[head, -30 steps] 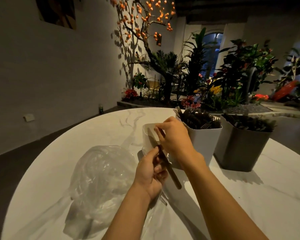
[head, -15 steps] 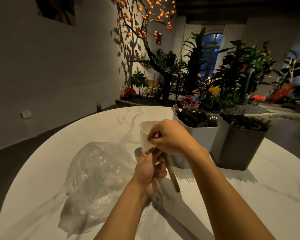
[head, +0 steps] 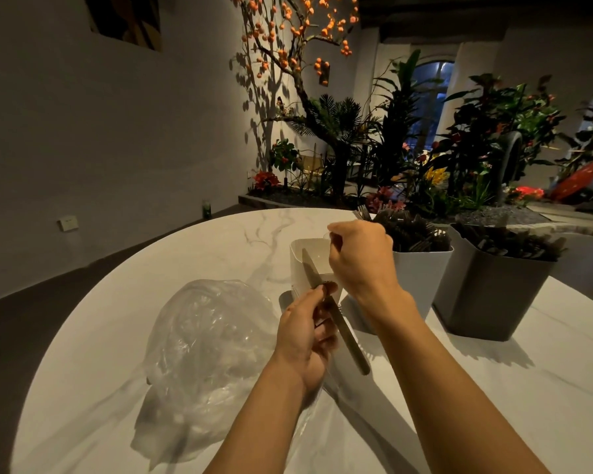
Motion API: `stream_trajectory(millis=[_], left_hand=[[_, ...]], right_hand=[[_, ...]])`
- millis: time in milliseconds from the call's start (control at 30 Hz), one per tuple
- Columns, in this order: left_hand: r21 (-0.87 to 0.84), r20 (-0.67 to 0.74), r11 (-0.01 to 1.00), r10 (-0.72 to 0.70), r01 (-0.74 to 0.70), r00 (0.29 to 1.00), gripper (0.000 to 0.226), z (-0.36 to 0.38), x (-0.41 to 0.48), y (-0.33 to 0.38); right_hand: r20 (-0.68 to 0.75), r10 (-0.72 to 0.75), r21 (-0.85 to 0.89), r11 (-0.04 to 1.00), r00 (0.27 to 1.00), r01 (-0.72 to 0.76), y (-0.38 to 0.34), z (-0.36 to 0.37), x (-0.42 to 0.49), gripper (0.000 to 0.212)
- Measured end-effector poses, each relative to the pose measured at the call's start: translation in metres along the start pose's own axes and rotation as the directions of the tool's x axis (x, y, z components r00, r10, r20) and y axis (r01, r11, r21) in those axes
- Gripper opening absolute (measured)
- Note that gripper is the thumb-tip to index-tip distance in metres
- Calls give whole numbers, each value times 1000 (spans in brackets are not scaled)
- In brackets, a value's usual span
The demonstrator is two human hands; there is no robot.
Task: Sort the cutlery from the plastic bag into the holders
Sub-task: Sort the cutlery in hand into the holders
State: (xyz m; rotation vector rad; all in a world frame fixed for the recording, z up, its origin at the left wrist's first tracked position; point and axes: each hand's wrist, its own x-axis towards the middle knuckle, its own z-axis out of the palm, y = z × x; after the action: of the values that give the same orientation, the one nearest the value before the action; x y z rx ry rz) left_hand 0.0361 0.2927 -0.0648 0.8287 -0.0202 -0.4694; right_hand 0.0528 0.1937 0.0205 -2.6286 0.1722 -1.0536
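I see my left hand [head: 305, 333] gripping a slim knife [head: 332, 311], the right hand [head: 360, 261] pinching something unclear, crinkled clear bag [head: 206, 336] beside.

Dim room, grey wall [head: 110, 138], indoor plants [head: 425, 159]

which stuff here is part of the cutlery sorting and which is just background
Job: knife held in left hand; right hand; plastic bag; small white holder; white holder; grey holder.
Background: plants, orange-fruited tree, wall picture.
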Motion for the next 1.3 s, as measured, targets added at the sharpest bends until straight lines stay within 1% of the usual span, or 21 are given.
stream_trajectory(millis=[67, 133, 167, 200, 233, 300, 333, 367, 400, 467, 533, 567, 633, 733, 800, 900, 967, 1033, 1100, 1200, 1300], left_hand=[[1, -2, 1000, -2, 2, 1000, 22, -1, 1, 0], [6, -4, 1000, -5, 5, 1000, 23, -2, 2, 0], [4, -5, 1000, -7, 7, 1000, 23, -2, 2, 0], [0, -6, 1000, -8, 8, 1000, 23, -2, 2, 0], [-8, -1, 1000, -9, 9, 1000, 24, -1, 2, 0], [-19, 20, 1000, -8, 8, 1000, 31, -1, 3, 1], [-26, 38, 1000, -6, 7, 999, 35, -1, 3, 1], [-30, 47, 999, -9, 11, 999, 38, -2, 7, 0], [-32, 40, 999, -15, 16, 999, 40, -3, 11, -2], [-32, 7, 998, -51, 51, 999, 41, -5, 19, -6], [-40, -17, 998, -45, 44, 999, 43, -6, 19, -8], [-42, -11, 999, -18, 18, 1000, 43, -5, 17, -8], [-49, 41, 998, 29, -27, 999, 43, -4, 11, -5], [-75, 129, 995, 71, -61, 989, 41, -2, 6, -2], [-152, 162, 987, 69, -45, 984, 31, -2, 5, 1], [-193, 176, 981, 70, -35, 982, 15, -5, 6, 2], [-181, 178, 983, 67, -34, 982, 12, -6, 7, 0], [-173, 166, 984, 70, -41, 984, 18, -6, 6, -1], [-166, 169, 986, 56, -28, 984, 25, -7, 5, -1], [-226, 180, 974, 31, 11, 983, 6, -8, 5, 2], [-278, 144, 961, 38, 3, 989, 14, -12, 9, 2]], right_hand=[[151, 30, -81, 997, 988, -18, 4, 9, 0, 22], [297, 68, -162, 987, 952, -20, 4, 12, 0, 14], [339, 76, -177, 984, 938, -16, 4, 10, 0, 9], [350, 72, -174, 985, 934, -11, 4, 8, 0, 10], [332, 51, -152, 988, 942, 0, 3, 4, 0, 19], [275, -24, -21, 999, 961, 31, -4, -5, 0, 27], [294, -62, 65, 997, 954, 45, -8, -11, 0, 25], [363, -91, 132, 990, 927, 46, -15, -17, -2, 25], [455, -108, 153, 987, 884, 41, -21, -19, -4, 27], [568, -104, 69, 994, 816, 79, -29, -16, -11, 31], [588, -65, -47, 992, 806, 115, -29, -8, -15, 24], [583, -52, -68, 991, 811, 113, -28, -6, -16, 20], [543, -48, -23, 997, 838, 72, -26, -9, -12, 18], [425, -6, 117, 992, 905, -48, -23, -23, -5, 22], [417, 15, 138, 987, 909, -80, -20, -31, -2, 20], [492, 15, 166, 980, 870, -111, -16, -40, -2, 14], [558, 18, 135, 984, 829, -113, -11, -48, -1, 7], [629, 17, 78, 993, 777, -84, -8, -57, -1, 5], [668, 18, 41, 997, 744, -60, -8, -64, -2, 6], [710, 9, 32, 998, 704, -46, -9, -68, -4, 11], [779, 5, 33, 998, 627, -49, -14, -68, -7, 18]])
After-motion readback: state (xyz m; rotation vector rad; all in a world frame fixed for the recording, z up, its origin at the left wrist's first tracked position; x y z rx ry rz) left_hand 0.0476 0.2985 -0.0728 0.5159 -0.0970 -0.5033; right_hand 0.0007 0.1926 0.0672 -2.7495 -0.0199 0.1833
